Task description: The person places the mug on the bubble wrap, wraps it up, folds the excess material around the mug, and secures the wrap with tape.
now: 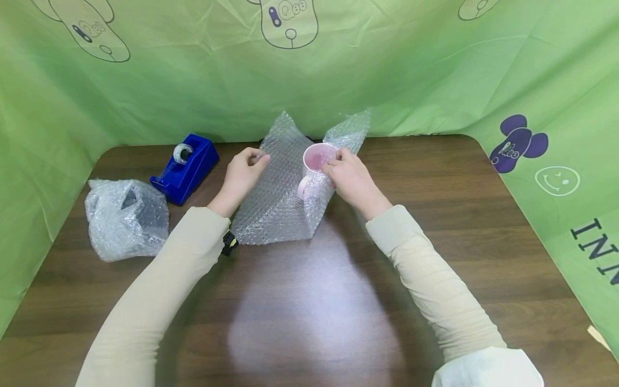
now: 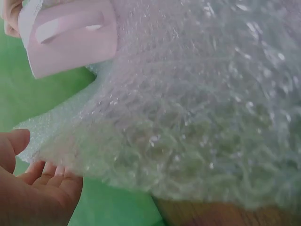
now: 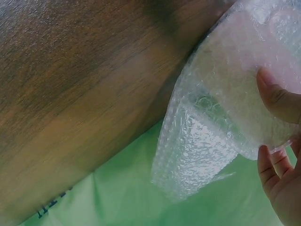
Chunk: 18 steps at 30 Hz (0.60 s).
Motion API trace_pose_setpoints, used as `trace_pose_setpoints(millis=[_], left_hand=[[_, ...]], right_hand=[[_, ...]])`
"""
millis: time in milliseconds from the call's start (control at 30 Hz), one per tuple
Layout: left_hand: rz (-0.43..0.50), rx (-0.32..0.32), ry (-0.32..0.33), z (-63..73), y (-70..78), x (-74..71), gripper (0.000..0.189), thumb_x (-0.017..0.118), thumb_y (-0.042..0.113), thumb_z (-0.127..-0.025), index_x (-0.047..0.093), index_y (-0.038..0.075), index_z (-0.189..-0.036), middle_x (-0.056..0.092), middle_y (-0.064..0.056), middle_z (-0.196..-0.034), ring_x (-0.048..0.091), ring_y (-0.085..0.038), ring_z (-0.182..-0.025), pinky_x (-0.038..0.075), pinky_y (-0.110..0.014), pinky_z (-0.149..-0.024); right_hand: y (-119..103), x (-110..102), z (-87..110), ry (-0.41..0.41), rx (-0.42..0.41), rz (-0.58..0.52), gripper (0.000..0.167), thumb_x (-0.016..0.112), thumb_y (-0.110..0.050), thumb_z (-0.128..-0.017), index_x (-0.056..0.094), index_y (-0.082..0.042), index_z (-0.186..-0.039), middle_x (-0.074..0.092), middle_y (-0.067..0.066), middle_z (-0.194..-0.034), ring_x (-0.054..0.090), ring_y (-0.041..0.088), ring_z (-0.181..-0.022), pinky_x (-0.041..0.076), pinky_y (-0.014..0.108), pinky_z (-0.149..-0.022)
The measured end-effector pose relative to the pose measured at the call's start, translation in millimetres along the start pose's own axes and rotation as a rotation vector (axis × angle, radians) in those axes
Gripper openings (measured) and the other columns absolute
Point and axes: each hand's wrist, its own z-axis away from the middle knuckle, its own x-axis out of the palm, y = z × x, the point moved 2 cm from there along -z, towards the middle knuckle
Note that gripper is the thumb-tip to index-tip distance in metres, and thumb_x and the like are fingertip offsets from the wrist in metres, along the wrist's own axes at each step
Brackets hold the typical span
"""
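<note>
A pink mug stands upright on a sheet of bubble wrap, its handle facing the front left. My right hand is at the mug's right rim, holding a flap of the wrap against its side. In the right wrist view, the thumb presses the wrapped wall and the fingers are by the rim. At the sheet's left edge, my left hand has its fingers curled around the plastic. The left wrist view shows those fingers partly behind the wrap, below the mug's handle.
A blue tape dispenser with a clear roll stands at the back left. In front of it sits a bundle covered in bubble wrap. Green printed cloth surrounds the far side of the brown wooden table.
</note>
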Motion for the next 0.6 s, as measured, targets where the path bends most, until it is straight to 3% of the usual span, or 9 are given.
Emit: trace_pose_setpoints(millis=[233,367,600], left_hand=[[-0.071,0.057,0.068,1.3,12.6,8.9,0.031,0.052,0.028,-0.099,0.060,0.004,-0.116,0.066,-0.015,-0.114,0.060,-0.027,-0.103,0.049,-0.042,-0.089],[-0.133,0.126,0.098,4.4,19.9,14.4,0.025,0.051,0.027,-0.099,0.061,0.007,-0.110,0.067,-0.012,-0.106,0.059,-0.026,-0.095,0.048,-0.042,-0.086],[-0.169,0.268,0.024,7.5,31.0,26.7,0.018,0.051,0.021,-0.098,0.061,0.007,-0.104,0.065,-0.008,-0.121,0.060,-0.024,-0.105,0.047,-0.039,-0.093]], right_hand=[[-1.3,-2.0,-0.8,-0.035,0.021,-0.006,0.008,0.065,0.005,-0.073,0.064,-0.002,-0.077,0.069,0.014,-0.080,0.051,0.033,-0.090,0.047,0.042,-0.077],[-1.1,-1.5,-0.3,-0.041,0.029,-0.013,0.008,0.065,0.005,-0.073,0.063,-0.002,-0.077,0.069,0.014,-0.080,0.051,0.033,-0.090,0.047,0.042,-0.077],[-1.9,-2.4,0.2,-0.024,0.021,-0.018,0.008,0.064,0.005,-0.074,0.063,-0.002,-0.075,0.067,0.014,-0.077,0.050,0.032,-0.087,0.047,0.041,-0.075]])
